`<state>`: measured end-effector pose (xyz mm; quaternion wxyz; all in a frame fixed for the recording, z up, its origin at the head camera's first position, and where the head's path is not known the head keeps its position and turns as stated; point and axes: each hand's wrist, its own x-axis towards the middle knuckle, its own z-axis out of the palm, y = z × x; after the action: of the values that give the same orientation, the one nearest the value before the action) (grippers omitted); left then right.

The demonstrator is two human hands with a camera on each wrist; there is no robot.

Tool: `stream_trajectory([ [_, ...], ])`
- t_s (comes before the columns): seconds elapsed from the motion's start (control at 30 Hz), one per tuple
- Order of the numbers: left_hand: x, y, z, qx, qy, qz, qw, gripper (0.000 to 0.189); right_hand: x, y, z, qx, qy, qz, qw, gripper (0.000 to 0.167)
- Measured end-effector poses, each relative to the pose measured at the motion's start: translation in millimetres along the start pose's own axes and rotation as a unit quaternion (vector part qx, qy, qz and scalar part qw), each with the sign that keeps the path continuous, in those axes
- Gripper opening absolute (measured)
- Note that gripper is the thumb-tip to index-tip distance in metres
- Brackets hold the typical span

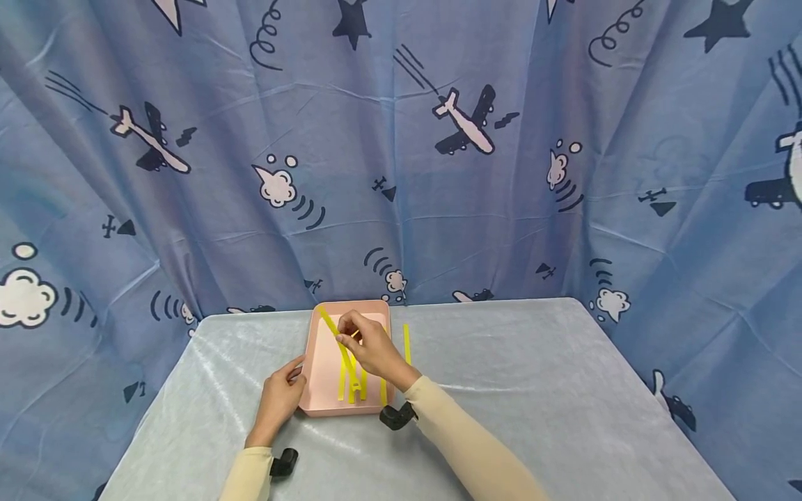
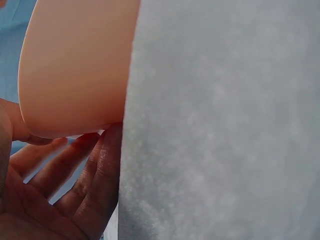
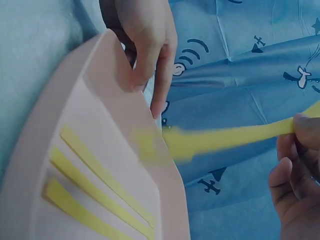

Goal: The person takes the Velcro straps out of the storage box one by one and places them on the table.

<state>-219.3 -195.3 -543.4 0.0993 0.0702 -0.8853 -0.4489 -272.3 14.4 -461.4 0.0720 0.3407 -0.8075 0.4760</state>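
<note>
A pink tray (image 1: 322, 355) stands on the table with several yellow straps (image 3: 95, 175) lying in it. My left hand (image 1: 280, 396) holds the tray's left wall, the thumb at the rim and the fingers along the outside, as the left wrist view shows of the tray wall (image 2: 80, 65). Over the tray, my right hand (image 1: 372, 348) pinches one yellow strap (image 3: 240, 137) between thumb and fingers. This strap slants in the air, its wider, slotted end (image 1: 356, 386) hanging down toward me. In the right wrist view that end is blurred and overlaps the tray's wall.
Another yellow strap (image 1: 406, 342) lies on the table just right of the tray. The grey cloth-covered table (image 1: 532, 390) extends to the right. A blue patterned curtain (image 1: 401, 153) hangs right behind the table's far edge.
</note>
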Motion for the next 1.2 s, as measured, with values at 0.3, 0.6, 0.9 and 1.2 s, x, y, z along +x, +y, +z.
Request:
stream_trajectory([
  [0.3,-1.9,-0.7,-0.1,-0.007,-0.001,-0.002,1.0000,0.046,-11.9,2,1,0.119,0.036,0.071,0.9897,0.019],
  [0.6,-2.7,-2.0,0.5,0.002,-0.002,0.001,1.0000,0.046,-26.1,-32,-25,0.182,0.037,0.131,0.9738,0.023],
  [0.9,-3.9,-2.4,-0.1,-0.005,-0.007,-0.006,0.9999,0.046,-36.5,-21,-31,0.204,0.058,0.179,0.9607,0.023],
  [1.2,-1.8,-1.7,-4.4,-0.051,-0.044,-0.036,0.9971,0.043,-41.3,-10,-39,0.211,0.082,0.208,0.9516,0.022],
])
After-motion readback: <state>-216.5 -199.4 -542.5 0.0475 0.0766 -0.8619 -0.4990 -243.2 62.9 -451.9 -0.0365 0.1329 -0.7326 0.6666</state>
